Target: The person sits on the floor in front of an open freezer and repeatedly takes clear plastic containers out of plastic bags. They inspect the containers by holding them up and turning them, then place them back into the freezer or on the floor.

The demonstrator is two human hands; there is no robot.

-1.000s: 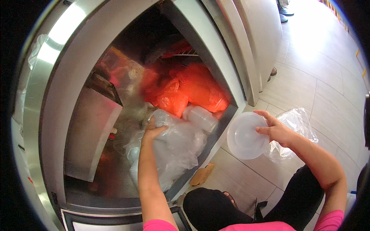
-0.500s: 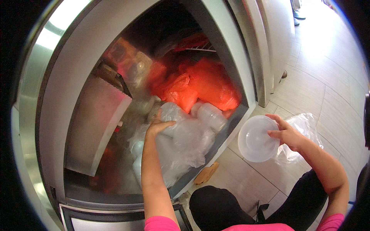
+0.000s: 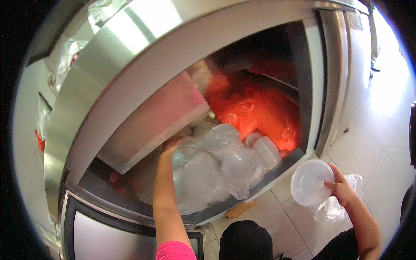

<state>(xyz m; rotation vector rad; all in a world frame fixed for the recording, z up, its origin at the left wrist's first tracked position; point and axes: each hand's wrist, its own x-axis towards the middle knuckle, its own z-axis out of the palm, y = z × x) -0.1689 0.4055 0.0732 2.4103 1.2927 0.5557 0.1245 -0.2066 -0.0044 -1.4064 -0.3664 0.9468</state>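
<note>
My left hand (image 3: 172, 143) reaches into an open freezer (image 3: 311, 86) at the left edge of a heap of clear plastic bags (image 3: 232, 169) with pale rounded containers inside. Its fingers are mostly hidden, so I cannot tell whether it grips anything. A translucent cylindrical container (image 3: 266, 151) lies at the heap's right, below red-orange bags (image 3: 268, 117). Outside the freezer, my right hand (image 3: 340, 188) holds a round, shallow translucent plastic container (image 3: 310, 182) by its rim.
A frosted panel (image 3: 154, 121) slants across the freezer's left side. The freezer door (image 3: 112, 229) is at the lower left. On the tiled floor (image 3: 364, 143) are crumpled clear plastic (image 3: 329, 212) and a brown scrap (image 3: 239, 209). Plastic bags (image 3: 65, 60) show outside at the upper left.
The view has swung, showing more of the freezer's top and left. My left hand has moved toward the frosted panel, its fingers now less visible. My right hand still holds the round container.
</note>
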